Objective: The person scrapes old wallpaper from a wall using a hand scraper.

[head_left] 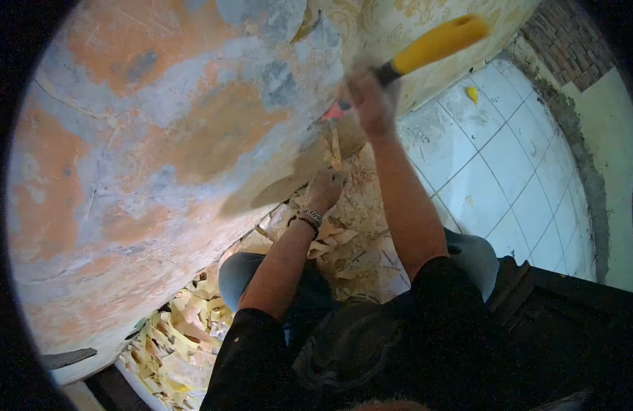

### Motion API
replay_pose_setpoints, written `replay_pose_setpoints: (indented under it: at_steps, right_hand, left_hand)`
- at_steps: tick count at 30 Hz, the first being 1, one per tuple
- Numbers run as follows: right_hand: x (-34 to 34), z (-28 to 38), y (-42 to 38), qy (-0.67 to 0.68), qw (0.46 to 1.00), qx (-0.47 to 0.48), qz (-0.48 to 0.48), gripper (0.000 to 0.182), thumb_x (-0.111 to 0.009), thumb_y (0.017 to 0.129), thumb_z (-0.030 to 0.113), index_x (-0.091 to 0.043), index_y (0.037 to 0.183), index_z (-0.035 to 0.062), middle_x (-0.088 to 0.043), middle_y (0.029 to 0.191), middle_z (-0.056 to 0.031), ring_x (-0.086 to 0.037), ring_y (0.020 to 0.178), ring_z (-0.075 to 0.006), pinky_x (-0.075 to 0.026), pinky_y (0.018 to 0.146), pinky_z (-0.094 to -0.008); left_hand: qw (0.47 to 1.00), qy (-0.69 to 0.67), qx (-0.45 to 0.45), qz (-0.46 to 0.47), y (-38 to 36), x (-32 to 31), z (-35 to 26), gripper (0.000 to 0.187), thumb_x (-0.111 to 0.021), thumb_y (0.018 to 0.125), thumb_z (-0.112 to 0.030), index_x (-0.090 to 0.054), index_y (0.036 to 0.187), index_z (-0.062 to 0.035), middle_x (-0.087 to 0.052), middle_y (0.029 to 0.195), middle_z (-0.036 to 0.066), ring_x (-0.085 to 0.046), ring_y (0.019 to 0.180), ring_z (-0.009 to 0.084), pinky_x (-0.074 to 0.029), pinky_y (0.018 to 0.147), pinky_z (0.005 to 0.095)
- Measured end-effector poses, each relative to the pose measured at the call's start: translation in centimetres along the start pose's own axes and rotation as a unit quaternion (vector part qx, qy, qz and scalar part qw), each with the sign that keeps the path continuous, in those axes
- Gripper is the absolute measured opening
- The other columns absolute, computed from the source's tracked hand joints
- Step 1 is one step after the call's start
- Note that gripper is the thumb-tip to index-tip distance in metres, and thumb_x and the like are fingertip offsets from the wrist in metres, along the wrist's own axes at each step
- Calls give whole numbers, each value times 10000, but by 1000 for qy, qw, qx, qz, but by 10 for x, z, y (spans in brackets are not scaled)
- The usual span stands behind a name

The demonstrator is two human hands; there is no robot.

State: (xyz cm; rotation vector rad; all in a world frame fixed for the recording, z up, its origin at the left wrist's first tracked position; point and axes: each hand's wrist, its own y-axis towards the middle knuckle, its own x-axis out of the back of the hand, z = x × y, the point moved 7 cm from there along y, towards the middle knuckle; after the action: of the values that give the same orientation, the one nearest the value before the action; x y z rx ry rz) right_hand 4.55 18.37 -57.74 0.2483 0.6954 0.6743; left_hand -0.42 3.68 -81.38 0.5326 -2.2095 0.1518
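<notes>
My right hand (373, 99), blurred by motion, is wrapped around a yellow-and-black handled tool (440, 44). Its thick yellow end points up and to the right. On the other side of the hand, a red part (333, 111) shows close to the wall; the working end is too blurred to make out. Below it, my left hand (327, 188) is closed on a narrow strip of wallpaper (335, 147) that rises toward the red part. A chain bracelet and a dark band circle the left wrist. Both hands are beside the low part of the wall (214, 130).
Patterned wallpaper (392, 24) still covers the upper right of the wall; elsewhere bare orange and grey patches show. Torn wallpaper scraps (186, 329) lie along the wall's foot and between my knees. White floor tiles (481, 178) with a small yellow scrap (473, 94) stretch to the right.
</notes>
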Motion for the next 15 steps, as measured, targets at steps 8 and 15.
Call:
replay_pose_setpoints:
  at_steps: [8,15]
  right_hand:
    - [-16,63,17,121,991,48,-37,173,-574,930,198,-549,862,41,-403,625,13,-347,509,-82,-309,474,-251]
    - [-7,39,14,-1,998,-20,-57,173,-619,906,191,-548,859,41,-398,616,16,-358,515,-78,-314,478,-251]
  left_hand:
    - [966,120,107,204,-10,-8,20,382,-485,924,-341,-573,1106,-18,-624,1061,236,-605,941,376,-477,853,484]
    - [866,252,35,431,-61,-30,-4,339,-558,867,-287,-678,1029,-15,-680,1054,181,-653,968,341,-509,839,451]
